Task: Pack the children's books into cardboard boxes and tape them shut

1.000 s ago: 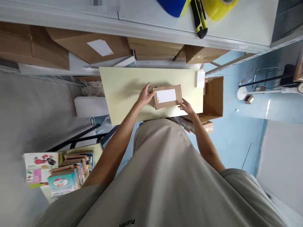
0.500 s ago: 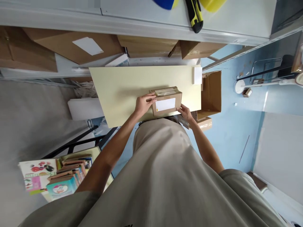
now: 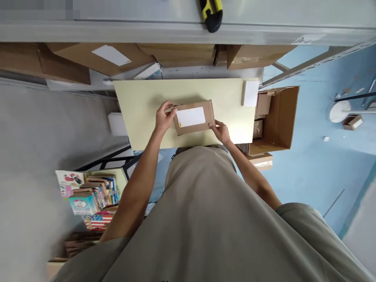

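Observation:
A brown cardboard box (image 3: 209, 113) with a large white label (image 3: 190, 116) on its face is held between my two hands, over a pale yellow tabletop (image 3: 138, 113). My left hand (image 3: 164, 117) grips its left end, thumb on the label's corner and fingers behind the edge. At the lower right corner my right hand (image 3: 221, 131) pinches the box, thumb on the front face. The box is slightly tilted, its right end higher, and it casts a shadow on the tabletop. Whatever lies behind it is hidden.
A white stack of labels or paper (image 3: 250, 94) sits at the tabletop's right corner. Beyond it stands an open carton (image 3: 279, 121) with small boxes inside. A box cutter (image 3: 212, 17) lies on the shelf (image 3: 117, 31) above. Books (image 3: 94, 192) stand in a rack at lower left.
The box has moved left and its labelled face has turned more toward me, so the pale edges at its top are out of sight. Both hands moved with it.

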`<action>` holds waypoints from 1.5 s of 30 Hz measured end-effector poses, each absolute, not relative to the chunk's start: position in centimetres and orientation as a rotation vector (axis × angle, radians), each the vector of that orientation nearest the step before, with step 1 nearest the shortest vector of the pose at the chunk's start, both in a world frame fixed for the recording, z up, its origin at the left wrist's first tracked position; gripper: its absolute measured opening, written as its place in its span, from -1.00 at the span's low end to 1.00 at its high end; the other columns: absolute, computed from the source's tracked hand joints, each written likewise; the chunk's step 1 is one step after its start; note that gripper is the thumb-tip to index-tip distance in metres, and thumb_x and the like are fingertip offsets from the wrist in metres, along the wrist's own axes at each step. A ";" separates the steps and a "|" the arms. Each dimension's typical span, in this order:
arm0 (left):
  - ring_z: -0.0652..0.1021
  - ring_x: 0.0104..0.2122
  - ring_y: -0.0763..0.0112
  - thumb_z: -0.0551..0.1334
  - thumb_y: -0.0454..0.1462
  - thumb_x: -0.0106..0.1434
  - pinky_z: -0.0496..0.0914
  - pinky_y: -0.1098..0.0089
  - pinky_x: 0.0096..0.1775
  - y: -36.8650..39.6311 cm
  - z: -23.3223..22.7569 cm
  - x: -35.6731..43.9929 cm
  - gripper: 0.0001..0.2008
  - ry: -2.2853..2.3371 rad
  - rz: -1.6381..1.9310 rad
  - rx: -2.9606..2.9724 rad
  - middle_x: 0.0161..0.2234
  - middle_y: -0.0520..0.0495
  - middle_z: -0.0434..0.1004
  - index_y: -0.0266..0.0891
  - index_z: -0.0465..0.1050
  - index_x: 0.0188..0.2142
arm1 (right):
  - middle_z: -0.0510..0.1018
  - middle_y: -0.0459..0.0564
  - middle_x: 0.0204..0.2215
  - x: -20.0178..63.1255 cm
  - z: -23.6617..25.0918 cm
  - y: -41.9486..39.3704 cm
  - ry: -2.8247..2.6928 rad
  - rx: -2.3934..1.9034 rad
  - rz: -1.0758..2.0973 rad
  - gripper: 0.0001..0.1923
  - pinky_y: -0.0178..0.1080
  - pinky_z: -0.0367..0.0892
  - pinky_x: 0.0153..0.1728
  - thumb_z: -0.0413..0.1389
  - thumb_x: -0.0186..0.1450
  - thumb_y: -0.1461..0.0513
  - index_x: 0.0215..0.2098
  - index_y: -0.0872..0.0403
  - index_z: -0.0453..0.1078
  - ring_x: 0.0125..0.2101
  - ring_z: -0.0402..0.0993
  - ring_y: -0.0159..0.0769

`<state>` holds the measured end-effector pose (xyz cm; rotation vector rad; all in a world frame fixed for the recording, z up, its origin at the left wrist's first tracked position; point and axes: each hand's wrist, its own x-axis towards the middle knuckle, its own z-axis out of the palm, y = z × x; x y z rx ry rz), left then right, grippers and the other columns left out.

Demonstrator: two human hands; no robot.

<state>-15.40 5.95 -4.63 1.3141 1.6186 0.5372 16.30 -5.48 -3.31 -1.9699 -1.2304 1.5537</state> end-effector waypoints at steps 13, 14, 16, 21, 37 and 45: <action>0.18 0.67 -0.27 0.42 -0.14 0.42 0.04 -0.24 0.66 8.4 -1.9 -4.4 -0.29 1.795 0.289 1.628 0.63 -0.34 0.28 -0.12 0.44 0.51 | 0.51 0.46 0.45 32.3 -6.1 5.3 -1.734 -2.147 0.984 -0.40 0.39 0.44 0.45 0.08 0.68 0.03 0.52 0.21 0.45 0.41 0.50 0.37; 0.10 0.69 -0.32 0.45 -0.10 0.40 -0.04 -0.32 0.66 8.3 -1.4 -3.5 -0.26 1.752 0.239 1.674 0.65 -0.31 0.24 -0.09 0.43 0.52 | 0.45 0.46 0.50 33.8 -7.1 7.4 -1.796 -2.150 0.955 -0.37 0.44 0.33 0.52 0.14 0.65 0.05 0.55 0.21 0.41 0.48 0.42 0.40; 0.02 0.70 -0.40 0.53 0.00 0.34 -0.17 -0.43 0.64 8.2 -0.7 -2.0 -0.18 1.674 0.124 1.737 0.67 -0.27 0.22 -0.01 0.44 0.52 | 0.29 0.46 0.60 36.3 -9.1 11.0 -1.933 -2.127 0.944 -0.25 0.53 0.14 0.59 0.24 0.59 0.06 0.63 0.20 0.29 0.60 0.19 0.46; 0.00 0.70 -0.49 0.59 0.13 0.26 -0.26 -0.50 0.61 7.6 -0.7 -0.5 -0.14 1.686 0.025 1.745 0.68 -0.31 0.17 0.01 0.50 0.47 | 0.40 0.46 0.52 38.9 -13.1 15.7 -2.082 -2.072 1.044 -0.20 0.56 0.15 0.57 0.41 0.50 0.05 0.56 0.20 0.36 0.55 0.27 0.46; -0.04 0.69 -0.55 0.55 0.16 0.27 -0.25 -0.55 0.59 7.4 -1.8 -0.3 -0.11 1.728 0.090 1.700 0.67 -0.31 0.21 0.01 0.46 0.50 | -0.12 0.28 0.77 37.9 -9.3 9.6 -2.291 -1.893 0.989 0.06 0.46 -0.05 0.66 0.30 0.57 -0.02 0.79 0.10 -0.12 0.75 -0.28 0.30; -0.02 0.70 -0.52 0.58 0.10 0.24 -0.26 -0.53 0.60 7.7 -2.0 -0.7 -0.14 1.735 0.059 1.697 0.65 -0.31 0.24 0.01 0.48 0.46 | -0.07 0.21 0.77 39.6 -8.7 7.4 -2.459 -1.858 1.088 -0.17 0.30 0.02 0.69 0.26 0.55 0.26 0.72 0.07 0.17 0.75 -0.16 0.12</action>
